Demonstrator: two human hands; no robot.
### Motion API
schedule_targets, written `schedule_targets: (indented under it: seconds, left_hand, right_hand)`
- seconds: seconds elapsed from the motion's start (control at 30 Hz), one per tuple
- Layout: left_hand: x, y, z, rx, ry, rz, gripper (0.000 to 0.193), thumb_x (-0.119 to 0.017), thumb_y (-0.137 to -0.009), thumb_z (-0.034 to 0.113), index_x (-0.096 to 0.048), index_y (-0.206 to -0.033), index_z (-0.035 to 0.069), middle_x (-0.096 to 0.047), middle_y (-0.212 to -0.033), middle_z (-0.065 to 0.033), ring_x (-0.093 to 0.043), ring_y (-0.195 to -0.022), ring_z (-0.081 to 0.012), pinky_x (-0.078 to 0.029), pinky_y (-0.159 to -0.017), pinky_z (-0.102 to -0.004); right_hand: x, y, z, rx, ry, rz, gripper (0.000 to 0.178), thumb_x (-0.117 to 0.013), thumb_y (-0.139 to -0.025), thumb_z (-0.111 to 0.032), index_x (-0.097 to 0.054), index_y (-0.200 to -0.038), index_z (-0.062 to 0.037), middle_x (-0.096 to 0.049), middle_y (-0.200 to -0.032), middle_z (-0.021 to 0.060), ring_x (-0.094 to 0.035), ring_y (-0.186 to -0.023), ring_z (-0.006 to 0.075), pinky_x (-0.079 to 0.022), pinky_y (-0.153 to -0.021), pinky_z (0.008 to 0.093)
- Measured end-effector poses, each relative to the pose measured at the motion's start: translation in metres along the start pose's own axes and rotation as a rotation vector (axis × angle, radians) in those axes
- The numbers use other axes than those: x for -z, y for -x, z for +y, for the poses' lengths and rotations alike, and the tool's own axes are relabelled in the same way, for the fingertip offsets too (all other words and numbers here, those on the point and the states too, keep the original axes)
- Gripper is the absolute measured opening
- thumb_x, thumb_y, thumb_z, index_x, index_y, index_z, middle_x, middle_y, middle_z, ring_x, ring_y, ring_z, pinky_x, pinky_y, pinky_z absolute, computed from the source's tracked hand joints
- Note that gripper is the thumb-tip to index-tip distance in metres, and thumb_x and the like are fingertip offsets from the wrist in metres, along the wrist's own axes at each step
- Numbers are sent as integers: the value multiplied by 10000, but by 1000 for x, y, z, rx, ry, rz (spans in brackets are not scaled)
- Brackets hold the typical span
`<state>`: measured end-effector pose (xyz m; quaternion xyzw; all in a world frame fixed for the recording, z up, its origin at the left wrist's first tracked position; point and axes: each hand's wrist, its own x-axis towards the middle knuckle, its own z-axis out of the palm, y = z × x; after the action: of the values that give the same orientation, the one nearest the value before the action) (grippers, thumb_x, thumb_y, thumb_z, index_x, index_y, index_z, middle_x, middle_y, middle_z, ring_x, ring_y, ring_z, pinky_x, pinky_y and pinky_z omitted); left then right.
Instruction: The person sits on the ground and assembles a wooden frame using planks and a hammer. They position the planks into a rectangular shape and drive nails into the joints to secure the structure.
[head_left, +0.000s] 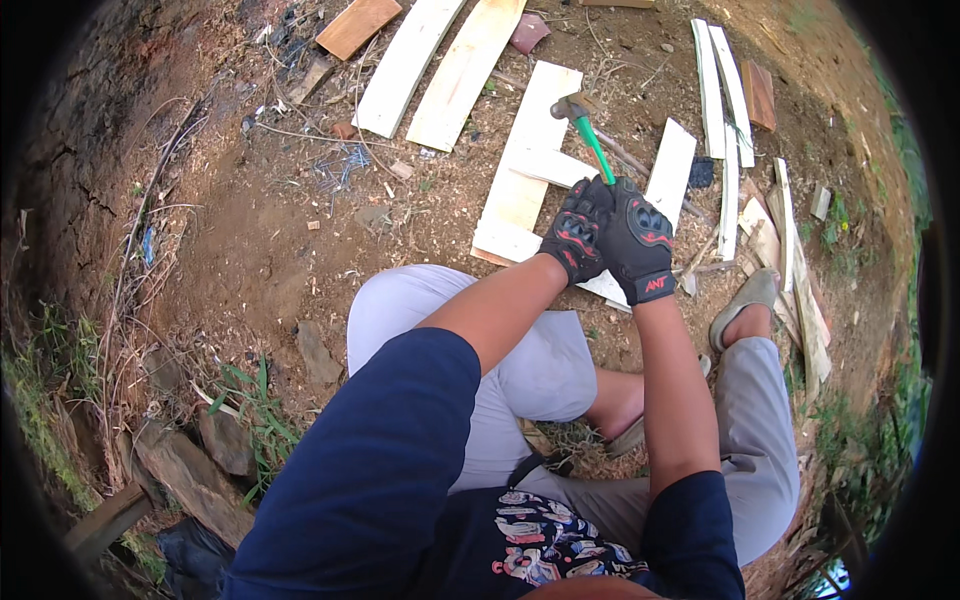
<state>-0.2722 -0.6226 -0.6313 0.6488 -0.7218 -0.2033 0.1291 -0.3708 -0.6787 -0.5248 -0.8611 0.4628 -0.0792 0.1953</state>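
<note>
Both my hands wear black gloves with red trim and are pressed together over a pale wooden frame. My right hand (640, 238) is closed at the lower end of a hammer's green handle (594, 150). The metal hammer head (572, 106) points away, above a pale plank (540, 110). Against it, my left hand (580, 230) is closed with curled fingers; what they grip is hidden. Beneath the hands lie two crosspieces, the far one (552, 166) and the near one (507, 240), and another upright plank (672, 165) stands to their right.
Loose pale boards (410, 65) lie at the far left, beside a brown wood block (358, 27). Several nails (343, 168) are scattered on the dirt. Thin strips (709, 90) and splintered wood (790, 250) lie right, near my sandalled foot (745, 305). Rocks (190, 480) sit at the lower left.
</note>
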Motion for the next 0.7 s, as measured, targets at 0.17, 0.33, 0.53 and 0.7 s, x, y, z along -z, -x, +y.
schedule_targets:
  seconds: [0.17,0.33,0.53,0.7]
  left_hand:
    - [5,-5,6,-74,-57,122,852,-561,-972,473,-337,-1643,-1,-359,-1677,-261,-276,-1597,-426,-153,-1335,-553]
    - [6,-1,0,-39,-52,9,884,-499,-996,500,-270,-1673,-21,-265,-1728,-294,-220,-1631,-433,-109,-1351,-556]
    - [6,-1,3,-127,-195,122,840,-539,-986,519,-360,-1654,42,-338,-1705,-257,-260,-1612,-430,-112,-1354,-543]
    - [8,-1,2,4,38,39,854,-530,-992,527,-345,-1670,42,-296,-1740,-236,-208,-1642,-397,-91,-1357,-534]
  right_hand:
    - [-22,22,15,102,-171,225,283,-627,-1021,-195,-672,-1239,-21,-731,-976,245,-725,-837,436,-557,-708,533]
    - [-11,10,-3,68,-13,73,308,-627,-1026,-227,-665,-1244,-13,-753,-1022,246,-744,-868,436,-578,-729,535]
    - [-52,9,17,133,146,300,367,-525,-1082,-281,-657,-1282,-4,-749,-1105,252,-750,-916,435,-592,-770,540]
    - [-8,-6,16,101,33,55,276,-552,-1070,-243,-686,-1193,-35,-735,-989,202,-724,-820,421,-572,-695,528]
